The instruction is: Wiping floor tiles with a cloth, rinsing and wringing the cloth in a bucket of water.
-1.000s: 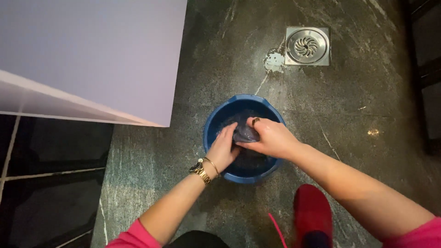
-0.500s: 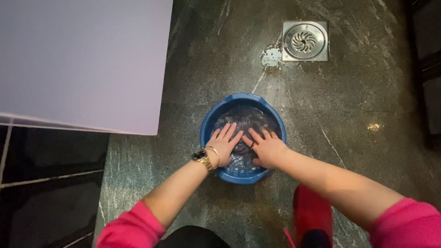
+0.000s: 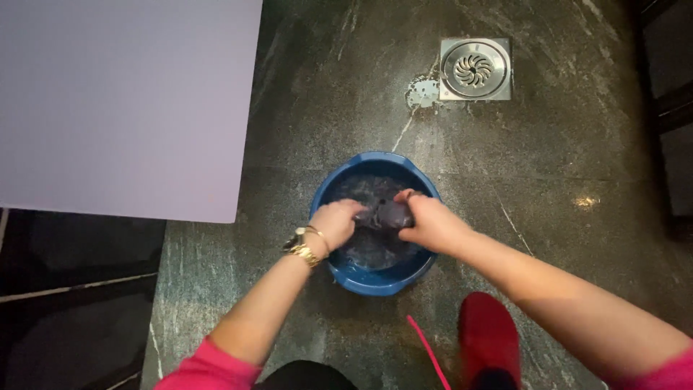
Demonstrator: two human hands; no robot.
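While each hand (image 3: 338, 220) grips it, dark wet cloth (image 3: 386, 214) bunches over blue basin (image 3: 375, 278).

The dark grey-green speckled stone floor (image 3: 570, 144) carries 1 round blue plastic basin (image 3: 375, 278) at its middle, 1 square metal drain grate (image 3: 475, 69) set in near the far edge, and 1 red slipper (image 3: 491, 339) at the near edge.

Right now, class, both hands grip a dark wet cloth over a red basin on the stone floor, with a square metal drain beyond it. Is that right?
Not quite. The basin is blue, not red, as the head view shows. Otherwise it holds: left hand and right hand grip the dark wet cloth, and the square metal drain lies beyond.
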